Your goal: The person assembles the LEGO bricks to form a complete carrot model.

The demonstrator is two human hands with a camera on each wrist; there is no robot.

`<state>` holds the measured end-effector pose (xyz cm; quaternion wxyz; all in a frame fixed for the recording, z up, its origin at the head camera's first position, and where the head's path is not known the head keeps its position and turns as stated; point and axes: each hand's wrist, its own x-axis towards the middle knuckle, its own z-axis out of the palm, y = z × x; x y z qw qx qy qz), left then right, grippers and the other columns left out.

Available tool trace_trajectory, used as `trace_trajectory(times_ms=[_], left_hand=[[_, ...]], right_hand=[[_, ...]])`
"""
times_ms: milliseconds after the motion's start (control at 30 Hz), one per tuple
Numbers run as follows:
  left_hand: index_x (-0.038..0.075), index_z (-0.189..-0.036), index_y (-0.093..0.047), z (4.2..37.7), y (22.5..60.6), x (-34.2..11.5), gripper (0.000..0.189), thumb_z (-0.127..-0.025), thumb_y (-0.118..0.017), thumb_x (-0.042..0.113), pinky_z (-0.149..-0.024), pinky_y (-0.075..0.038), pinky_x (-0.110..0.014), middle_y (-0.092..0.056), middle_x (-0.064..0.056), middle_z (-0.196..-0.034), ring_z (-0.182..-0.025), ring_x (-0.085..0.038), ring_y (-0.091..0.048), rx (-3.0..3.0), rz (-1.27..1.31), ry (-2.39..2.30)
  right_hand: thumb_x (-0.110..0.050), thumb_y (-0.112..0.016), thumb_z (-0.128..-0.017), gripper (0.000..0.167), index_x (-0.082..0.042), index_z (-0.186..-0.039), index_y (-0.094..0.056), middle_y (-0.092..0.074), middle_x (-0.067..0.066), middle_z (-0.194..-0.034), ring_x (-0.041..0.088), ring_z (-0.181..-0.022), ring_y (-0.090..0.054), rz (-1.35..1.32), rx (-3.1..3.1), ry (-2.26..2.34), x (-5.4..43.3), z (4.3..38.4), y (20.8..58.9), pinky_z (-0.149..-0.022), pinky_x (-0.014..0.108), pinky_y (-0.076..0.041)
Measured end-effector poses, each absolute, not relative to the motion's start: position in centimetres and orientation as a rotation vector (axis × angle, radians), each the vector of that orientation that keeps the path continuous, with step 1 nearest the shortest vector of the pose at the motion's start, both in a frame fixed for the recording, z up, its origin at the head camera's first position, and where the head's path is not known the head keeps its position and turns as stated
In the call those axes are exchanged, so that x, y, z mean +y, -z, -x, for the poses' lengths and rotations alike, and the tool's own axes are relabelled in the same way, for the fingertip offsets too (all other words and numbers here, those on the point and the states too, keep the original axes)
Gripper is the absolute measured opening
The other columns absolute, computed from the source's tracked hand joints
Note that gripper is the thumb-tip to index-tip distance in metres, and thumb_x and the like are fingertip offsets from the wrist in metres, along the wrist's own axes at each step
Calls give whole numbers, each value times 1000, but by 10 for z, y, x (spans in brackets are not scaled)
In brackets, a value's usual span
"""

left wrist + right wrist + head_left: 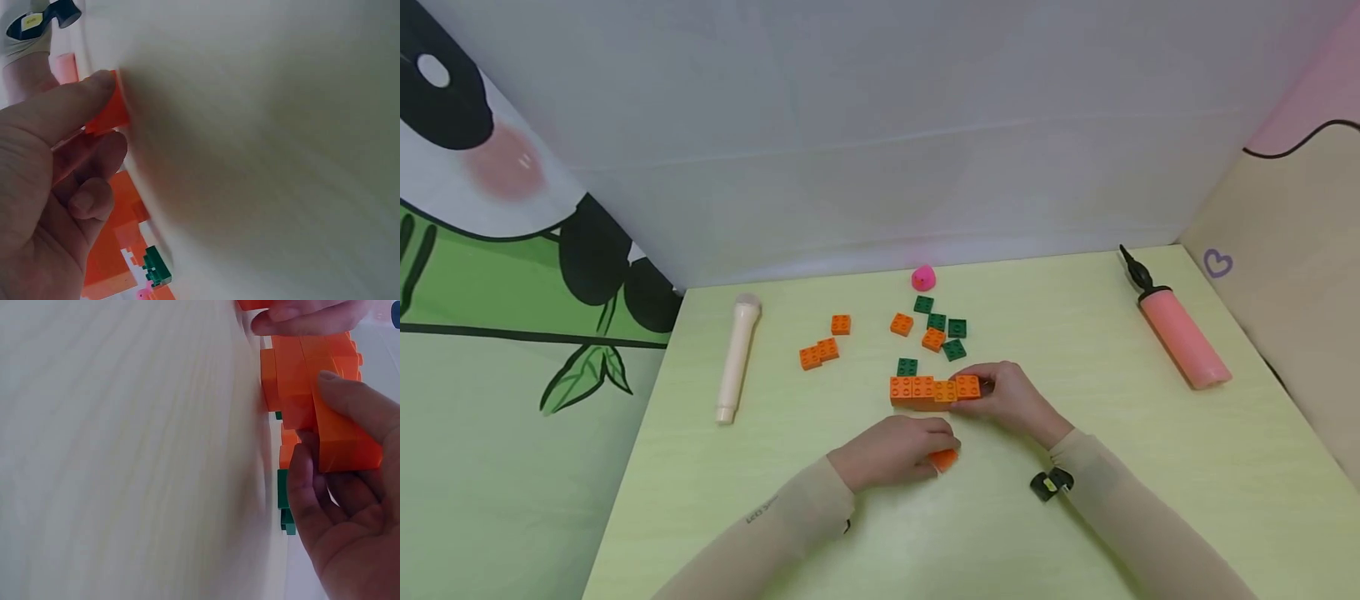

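Orange assembly (922, 387) sits mid-tabletop (662, 508), several studded blocks joined in a row, more than one layer deep. Right hand (1011, 398) grips its right end, thumb on the near side, fingers behind; that end block overhangs the layer below in the right wrist view (can't tell if it's fully seated). Left hand (895, 450) pinches a single orange block (943, 459) between thumb and fingers, nearer the person than the assembly and apart from it. Progress, my read: partway. Row is joined up; the block in the left hand isn't on it. Also unattached: five loose orange ones, namely a lone block (841, 325), a touching pair (818, 353) left of centre, and two more (902, 324) among the greens. Five green blocks (957, 328) are loose too, four in a loose cluster farther back and one (907, 367) just behind the assembly. Whether the greens count, can't say. Around: small pink object (923, 278) near the back edge, pale baton-shaped item (740, 358) at left, pink pump-like tool (1186, 337) with black tip at right, all well apart from the hands. Obstructions: the near green could get nudged if the assembly slides back; right-hand fingers hide part of the end block.
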<state>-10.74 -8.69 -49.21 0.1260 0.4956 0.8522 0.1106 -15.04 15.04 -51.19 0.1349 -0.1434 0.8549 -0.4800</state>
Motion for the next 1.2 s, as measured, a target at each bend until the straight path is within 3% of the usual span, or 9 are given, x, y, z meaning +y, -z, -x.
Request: trace_trajectory(times_ms=[300, 467, 667, 900, 1200], left_hand=[[17, -124, -74, 104, 500, -86, 26, -99, -75, 27, -90, -49, -16, -63, 7, -116, -97, -6, -60, 2543, -1431, -324], [17, -126, -73, 110, 484, -87, 30, -99, -75, 30, -93, -50, -18, -65, 6, -120, -105, -7, -62, 2604, -1452, -392], [16, -121, -75, 124, 461, -88, 31, -94, -80, 31, -83, -54, -22, -66, 6, -112, -96, -9, -62, 2822, -1370, -591], [13, -120, -74, 137, 458, -83, 32, -94, -79, 31, -89, -52, -26, -68, 2, -114, -103, -15, -57, 2907, -1144, -648], [12, -118, -77, 143, 465, -77, 31, -94, -79, 32, -94, -47, -31, -72, 1, -113, -105, -18, -53, 2898, -1073, -594]], right_hand=[[-20, -91, -83, 40, -8, -119, -79, -76, 0, -105, 15, -87, -67, 412, 2458, 1404, 151, 151, 513, -79, 29, -57], [-20, -91, -83, 40, -8, -118, -79, -76, 0, -105, 17, -87, -66, 422, 2441, 1412, 152, 151, 513, -79, 29, -56], [-17, -91, -83, 37, -8, -117, -79, -75, 1, -107, 19, -92, -65, 460, 2439, 1408, 151, 151, 513, -83, 32, -56], [-21, -92, -82, 36, -9, -114, -80, -76, 0, -105, 19, -90, -66, 486, 2432, 1446, 149, 149, 515, -81, 32, -57], [-25, -92, -83, 36, -10, -113, -80, -76, -2, -104, 18, -88, -65, 517, 2441, 1448, 150, 149, 517, -80, 32, -57]])
